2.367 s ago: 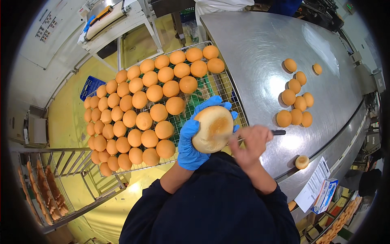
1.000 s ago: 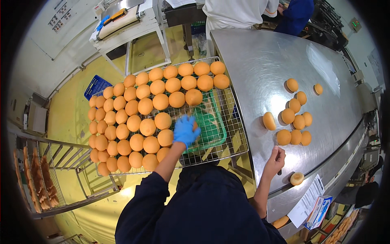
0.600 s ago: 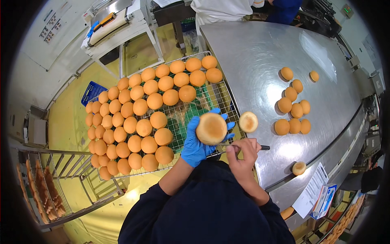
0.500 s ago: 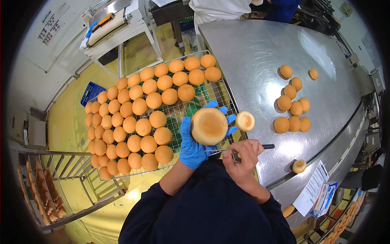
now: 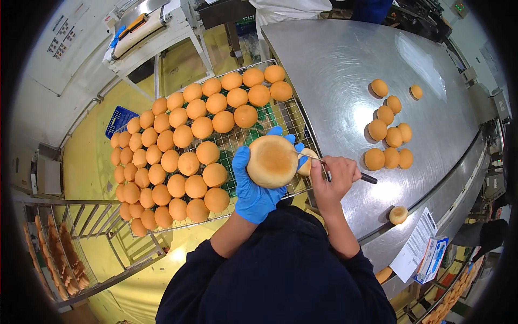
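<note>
Best hold the bun (image 5: 271, 162) steady and guide the thin tool (image 5: 369, 178) lightly at its right edge, clear of your left hand (image 5: 253, 194). That hand cups the bun mid-frame, fingers spread around it; your right hand (image 5: 335, 181) pinches the tool, fingers closed, forearm slanting up from lower right.

Light is bright — glare blooms on the table (image 5: 329, 70), buns (image 5: 377, 130) cast small shadows leftward — while straight edges bend and corners go black.
</note>
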`<control>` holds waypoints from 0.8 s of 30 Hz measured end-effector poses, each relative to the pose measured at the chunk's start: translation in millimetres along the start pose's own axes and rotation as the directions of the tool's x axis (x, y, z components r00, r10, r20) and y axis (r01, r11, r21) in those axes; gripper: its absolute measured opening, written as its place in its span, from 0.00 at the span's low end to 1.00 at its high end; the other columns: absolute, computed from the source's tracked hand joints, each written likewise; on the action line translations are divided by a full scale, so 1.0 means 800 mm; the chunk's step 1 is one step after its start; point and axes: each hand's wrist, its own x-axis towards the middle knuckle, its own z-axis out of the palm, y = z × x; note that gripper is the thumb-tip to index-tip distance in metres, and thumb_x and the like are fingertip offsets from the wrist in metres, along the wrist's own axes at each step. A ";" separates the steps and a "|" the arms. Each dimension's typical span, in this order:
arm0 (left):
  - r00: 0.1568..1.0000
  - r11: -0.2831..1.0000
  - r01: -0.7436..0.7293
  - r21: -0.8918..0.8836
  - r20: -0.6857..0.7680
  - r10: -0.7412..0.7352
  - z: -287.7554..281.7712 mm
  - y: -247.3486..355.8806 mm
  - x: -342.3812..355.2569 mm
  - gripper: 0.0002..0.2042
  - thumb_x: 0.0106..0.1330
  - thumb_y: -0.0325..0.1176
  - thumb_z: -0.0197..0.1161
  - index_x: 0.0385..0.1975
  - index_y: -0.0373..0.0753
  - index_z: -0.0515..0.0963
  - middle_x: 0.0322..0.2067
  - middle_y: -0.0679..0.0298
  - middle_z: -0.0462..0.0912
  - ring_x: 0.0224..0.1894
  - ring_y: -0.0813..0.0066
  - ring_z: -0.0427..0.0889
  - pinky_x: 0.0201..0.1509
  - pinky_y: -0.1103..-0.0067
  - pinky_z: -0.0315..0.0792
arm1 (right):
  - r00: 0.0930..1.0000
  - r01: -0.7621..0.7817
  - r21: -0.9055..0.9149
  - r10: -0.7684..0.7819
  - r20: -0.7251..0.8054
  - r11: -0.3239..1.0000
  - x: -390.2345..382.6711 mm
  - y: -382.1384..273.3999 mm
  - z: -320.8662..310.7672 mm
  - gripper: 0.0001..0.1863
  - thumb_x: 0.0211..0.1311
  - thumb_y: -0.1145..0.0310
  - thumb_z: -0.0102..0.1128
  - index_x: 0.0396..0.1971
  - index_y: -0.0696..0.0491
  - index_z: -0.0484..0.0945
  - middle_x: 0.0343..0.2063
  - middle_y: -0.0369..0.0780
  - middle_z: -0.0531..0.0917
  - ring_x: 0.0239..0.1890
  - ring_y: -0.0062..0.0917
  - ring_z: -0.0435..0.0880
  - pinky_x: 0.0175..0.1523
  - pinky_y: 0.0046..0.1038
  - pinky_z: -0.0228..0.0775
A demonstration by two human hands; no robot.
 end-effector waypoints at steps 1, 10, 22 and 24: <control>1.000 0.999 0.018 -0.045 0.020 -0.017 0.000 -0.001 0.000 0.37 0.59 0.60 0.48 0.59 0.36 0.57 0.56 0.49 0.65 0.58 0.50 0.65 0.62 0.56 0.59 | 1.000 0.024 0.024 -0.023 -0.010 0.999 0.001 -0.006 -0.005 0.10 0.43 0.64 0.67 0.24 0.48 0.75 0.22 0.32 0.74 0.31 0.27 0.70 0.43 0.30 0.50; 0.996 0.997 0.048 0.064 0.074 -0.053 -0.004 0.004 -0.001 0.39 0.57 0.60 0.51 0.60 0.34 0.56 0.56 0.49 0.65 0.59 0.54 0.64 0.63 0.57 0.57 | 0.995 0.098 0.081 -0.100 0.014 0.992 0.013 -0.019 -0.010 0.08 0.42 0.67 0.67 0.20 0.49 0.74 0.18 0.32 0.72 0.28 0.25 0.69 0.41 0.29 0.51; 0.979 0.947 -0.082 0.310 0.203 0.019 -0.023 0.001 -0.006 0.37 0.51 0.48 0.62 0.57 0.31 0.60 0.53 0.54 0.69 0.55 0.63 0.70 0.61 0.67 0.64 | 0.986 -0.151 0.033 0.148 0.075 0.988 0.018 0.001 0.020 0.08 0.48 0.63 0.64 0.25 0.49 0.77 0.20 0.31 0.75 0.28 0.26 0.70 0.44 0.29 0.50; 0.987 0.958 0.015 0.286 0.147 -0.059 -0.042 -0.012 0.003 0.35 0.54 0.49 0.60 0.56 0.31 0.60 0.52 0.54 0.69 0.55 0.61 0.70 0.61 0.65 0.63 | 0.942 -0.334 0.075 0.330 0.057 0.940 0.006 0.048 0.024 0.09 0.53 0.64 0.61 0.24 0.53 0.76 0.20 0.34 0.75 0.26 0.25 0.70 0.41 0.28 0.55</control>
